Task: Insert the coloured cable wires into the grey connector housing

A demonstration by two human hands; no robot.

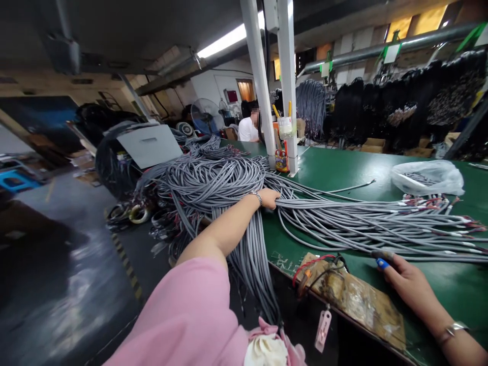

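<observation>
My left hand reaches across the bench, its fingers closed around several grey cables. To its left, a large heap of coiled grey cables covers the bench, and part of it hangs over the front edge. The held cables run right, fanning out to white-banded ends with thin coloured wires. My right hand is at the lowest cable of the fan, thumb and finger brought together. Blue covering shows on the thumb and a dark one on the finger. What lies between those fingertips is hidden.
A wooden board with wires and tape lies at the front edge of the green bench. A clear plastic bag of small parts sits farther back. White posts rise behind the cables. Another person is in the background.
</observation>
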